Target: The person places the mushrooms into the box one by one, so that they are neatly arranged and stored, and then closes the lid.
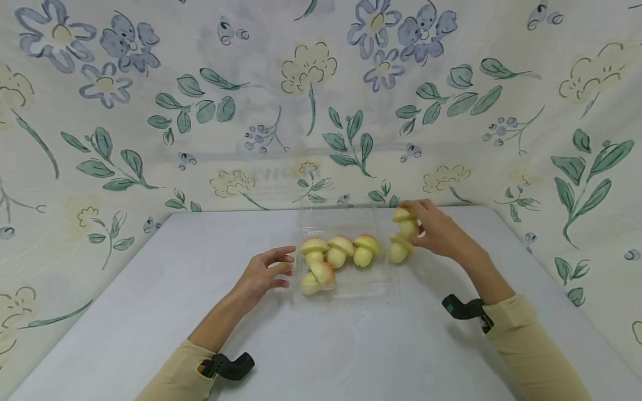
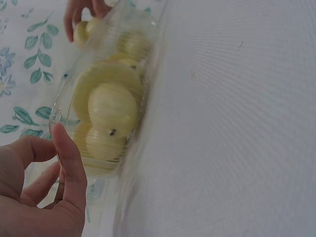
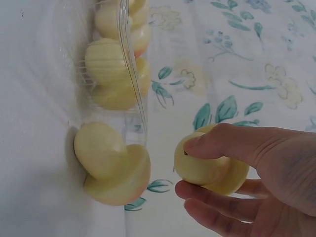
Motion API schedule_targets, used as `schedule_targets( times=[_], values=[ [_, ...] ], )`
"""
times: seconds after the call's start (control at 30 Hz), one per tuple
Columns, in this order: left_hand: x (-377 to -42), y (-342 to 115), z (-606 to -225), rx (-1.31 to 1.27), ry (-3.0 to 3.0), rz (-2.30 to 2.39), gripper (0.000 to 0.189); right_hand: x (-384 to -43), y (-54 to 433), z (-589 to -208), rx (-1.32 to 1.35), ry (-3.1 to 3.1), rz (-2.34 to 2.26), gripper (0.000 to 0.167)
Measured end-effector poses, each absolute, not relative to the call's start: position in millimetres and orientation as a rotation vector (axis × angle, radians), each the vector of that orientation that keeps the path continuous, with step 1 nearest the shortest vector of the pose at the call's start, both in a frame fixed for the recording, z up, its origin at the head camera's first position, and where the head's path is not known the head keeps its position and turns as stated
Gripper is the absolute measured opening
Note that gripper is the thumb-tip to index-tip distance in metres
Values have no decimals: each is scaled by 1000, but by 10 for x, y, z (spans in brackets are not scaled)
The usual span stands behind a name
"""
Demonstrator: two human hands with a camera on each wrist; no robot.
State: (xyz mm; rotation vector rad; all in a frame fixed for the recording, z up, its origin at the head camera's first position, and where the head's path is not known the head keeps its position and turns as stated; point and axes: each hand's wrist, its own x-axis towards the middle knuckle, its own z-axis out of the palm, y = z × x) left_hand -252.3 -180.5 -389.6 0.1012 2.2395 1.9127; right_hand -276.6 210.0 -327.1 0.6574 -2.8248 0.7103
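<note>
So the right hand [image 1: 438,228] was off to the right of the frame, just above centre on the far part of the white table [image 1: 321,345], with its thumb and fingers curled round a pale yellow mushroom-shaped piece [image 1: 408,227]. In the right wrist view the thumb sat on the stem end and the other fingers came round from the cap side, and the piece looked held up off the table.

What everything hinged on, I'd say, was sideways: the clear plastic box [image 1: 368,283] lay to the left of those fingers in the head view, only a short way over. The held piece had its long axis running close to up-and-down in the frame, cap at the top, leaning slightly left. A loose mushroom piece [image 1: 399,253] lay just below it, outside the box and right beside the right wall, stem toward the bottom of the frame. The right hand was clearly the nearer one to both.

Four other mushroom pieces [image 1: 340,253] were in the box, three in a row and one at lower left. The left hand [image 1: 263,273] was at the box's left edge, fingers spread and loosely bent, one fingertip seemingly against the rim in the left wrist view. Didn't look like a proper grip to me.
</note>
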Motion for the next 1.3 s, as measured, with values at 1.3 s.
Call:
schedule_targets(
  times=[1.3],
  values=[
    [-2527,-1800,-3904,102,2232,1931,51,-2656,1715,-3352,906,-2753,780,69]
  ],
)
